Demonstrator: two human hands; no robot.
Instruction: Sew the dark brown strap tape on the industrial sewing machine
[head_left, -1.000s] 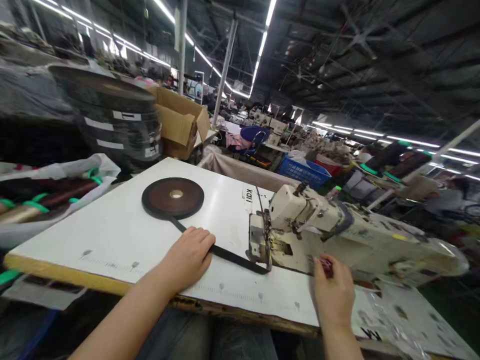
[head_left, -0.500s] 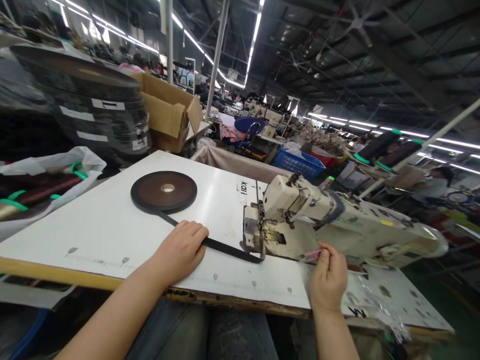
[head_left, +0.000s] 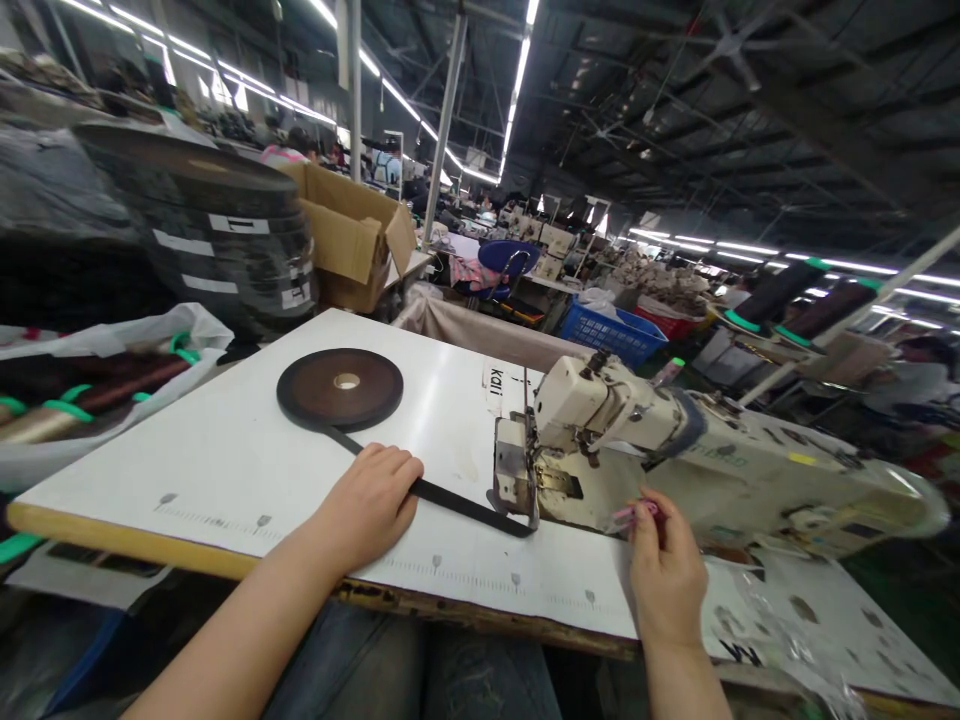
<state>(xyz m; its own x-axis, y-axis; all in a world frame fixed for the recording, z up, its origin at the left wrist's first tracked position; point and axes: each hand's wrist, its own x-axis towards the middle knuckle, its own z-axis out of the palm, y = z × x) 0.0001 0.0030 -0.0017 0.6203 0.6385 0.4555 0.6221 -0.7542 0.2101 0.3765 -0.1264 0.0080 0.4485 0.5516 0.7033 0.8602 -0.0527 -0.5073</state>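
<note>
A flat roll of black tape [head_left: 311, 395] lies on the white sewing table. From it a black tape strip [head_left: 469, 505] runs right to a metal guide [head_left: 513, 462] at the sewing machine [head_left: 592, 405]. My left hand [head_left: 375, 505] lies over this strip between roll and guide, fingers bent around it. In front of the machine bed, my right hand [head_left: 667, 570] is closed on small pink thread snips [head_left: 628, 514], held between thumb and fingers with the tip pointing left. Part of the snips is hidden by the fingers.
Large stacked black rolls [head_left: 225, 250] and an open cardboard box [head_left: 341, 235] stand behind the table's left end. A bag of thread cones [head_left: 90, 400] is at far left. Clear plastic [head_left: 787, 640] lies at the right front. A blue crate [head_left: 611, 335] stands behind the machine.
The whole view has shifted slightly, moving the table and machine right and down. My right fingers have closed further over the pink snips. My left hand stays on the tape strip.
</note>
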